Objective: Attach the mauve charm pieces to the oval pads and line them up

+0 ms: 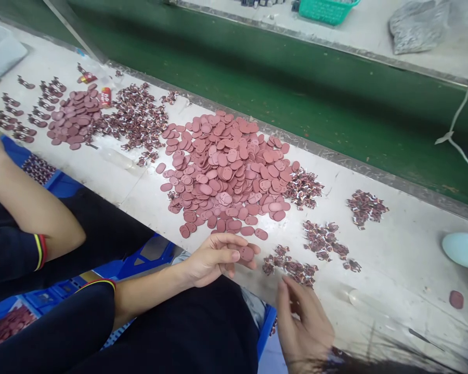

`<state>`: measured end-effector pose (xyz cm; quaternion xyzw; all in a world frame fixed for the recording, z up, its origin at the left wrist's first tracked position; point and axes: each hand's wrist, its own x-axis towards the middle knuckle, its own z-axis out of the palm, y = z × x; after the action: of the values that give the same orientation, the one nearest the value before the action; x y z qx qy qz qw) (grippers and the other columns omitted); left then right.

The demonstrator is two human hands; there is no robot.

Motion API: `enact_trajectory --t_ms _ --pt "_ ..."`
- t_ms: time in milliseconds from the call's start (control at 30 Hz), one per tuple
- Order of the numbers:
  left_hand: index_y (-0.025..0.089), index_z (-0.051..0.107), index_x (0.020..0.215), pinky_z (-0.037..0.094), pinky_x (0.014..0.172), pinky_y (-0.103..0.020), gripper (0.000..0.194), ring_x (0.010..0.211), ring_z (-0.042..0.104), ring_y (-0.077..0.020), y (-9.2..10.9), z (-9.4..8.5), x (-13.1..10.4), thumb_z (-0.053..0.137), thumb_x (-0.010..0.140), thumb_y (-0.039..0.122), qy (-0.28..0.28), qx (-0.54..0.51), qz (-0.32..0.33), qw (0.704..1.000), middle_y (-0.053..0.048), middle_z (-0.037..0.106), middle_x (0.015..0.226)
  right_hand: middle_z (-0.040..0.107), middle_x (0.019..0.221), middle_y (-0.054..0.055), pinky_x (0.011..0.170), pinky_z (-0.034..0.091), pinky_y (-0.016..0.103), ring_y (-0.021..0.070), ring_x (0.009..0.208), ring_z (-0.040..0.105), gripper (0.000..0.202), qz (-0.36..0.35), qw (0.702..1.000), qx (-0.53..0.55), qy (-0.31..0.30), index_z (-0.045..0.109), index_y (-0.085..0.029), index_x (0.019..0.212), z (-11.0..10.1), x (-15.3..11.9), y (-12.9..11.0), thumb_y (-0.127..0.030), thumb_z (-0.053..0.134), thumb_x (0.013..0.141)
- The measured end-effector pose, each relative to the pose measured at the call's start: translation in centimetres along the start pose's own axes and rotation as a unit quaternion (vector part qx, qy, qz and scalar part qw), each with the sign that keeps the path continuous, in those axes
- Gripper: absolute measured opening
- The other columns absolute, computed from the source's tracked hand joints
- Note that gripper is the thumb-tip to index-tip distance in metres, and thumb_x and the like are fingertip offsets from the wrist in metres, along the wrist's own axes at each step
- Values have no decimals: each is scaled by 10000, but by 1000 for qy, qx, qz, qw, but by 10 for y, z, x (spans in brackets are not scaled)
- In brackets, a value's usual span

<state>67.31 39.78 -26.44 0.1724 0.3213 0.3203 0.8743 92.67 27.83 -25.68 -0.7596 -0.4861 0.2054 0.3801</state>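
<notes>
While the left hand [218, 257] pinches one reddish oval disc [246, 253] between thumb and fingers at the near edge of the workbench [393, 259], the right hand [302, 324] hangs just beside it with fingers loosely spread and nothing in them, its fingertips near a small cluster of dark clips [292, 266]. Judged from how things lie, the work looks far from finished: the big heap of discs [226, 171] in the middle of the bench is still large, with only one disc in hand.

Counting: two hands of the wearer, one disc held, one stray disc [456, 299] towards the right end of the bench. The heaps of discs number two, the big one and a smaller heap [75, 117] towards the far left corner (the discs in each are far too many to count). Clips lie in about five loose clusters to the right of the big heap, plus one wide scatter [136, 117] between the two heaps. Another person's bare arm [35, 208] crosses the left side. A blue crate [62, 184] sits below the near edge.
</notes>
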Motion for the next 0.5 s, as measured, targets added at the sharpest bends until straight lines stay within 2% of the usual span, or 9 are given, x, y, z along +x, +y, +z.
enact_trajectory --t_ms 33,100,167,267,333,400,500 --pt "193 959 1266 644 605 -132 439 1113 1024 -283 -1 0 0 1192 955 398 -5 -2 -1 1000 -154 1005 1442 965 976 59 684 744 318 212 707 878 330 -49 998 -34 -13 1015 -292 1180 11 2 -2 -555 819 1143" --pt "205 966 1264 637 597 -140 435 1117 1025 -292 -3 0 -1 1193 953 408 -15 -3 -4 1000 -158 1005 1442 985 1047 96 678 747 311 232 772 936 409 -128 986 -101 -38 1003 -222 1232 28 7 -7 -523 728 1210" --pt "201 963 1264 638 612 -157 442 1123 1023 -304 -4 -1 -3 1192 949 410 -16 0 -7 1000 -169 1001 1445 969 1007 107 597 713 326 259 755 945 530 -143 978 -141 -55 982 -175 1211 37 9 -9 -579 640 1246" --pt "188 955 1264 630 638 -171 459 1122 1016 -309 -6 -2 -6 1196 935 398 -3 -1 -14 1000 -171 998 1431 928 929 108 549 691 368 291 712 924 701 -115 976 -167 -73 949 -143 1232 37 5 -5 -687 508 1264" --pt "191 964 1251 624 633 -169 464 1112 1014 -303 -9 -1 -6 1211 916 397 -1 -5 -21 1000 -162 1002 1407 927 944 122 594 723 397 316 757 932 725 -81 981 -152 -94 950 -157 1270 32 2 0 -720 494 1249" --pt "192 982 1221 627 624 -168 464 1091 1016 -298 -11 2 -5 1233 888 396 -4 -9 -27 1000 -163 1008 1383 931 967 107 603 733 393 310 770 924 581 -47 983 -116 -133 973 -242 1220 25 2 6 -700 617 1187" --pt "197 1012 1139 626 602 -169 453 1036 1018 -284 -15 11 -2 1268 828 404 -2 -12 -36 999 -170 1013 1371 919 949 55 554 710 339 272 733 899 329 24 987 -31 -158 961 -353 975 12 4 9 -645 817 1025"
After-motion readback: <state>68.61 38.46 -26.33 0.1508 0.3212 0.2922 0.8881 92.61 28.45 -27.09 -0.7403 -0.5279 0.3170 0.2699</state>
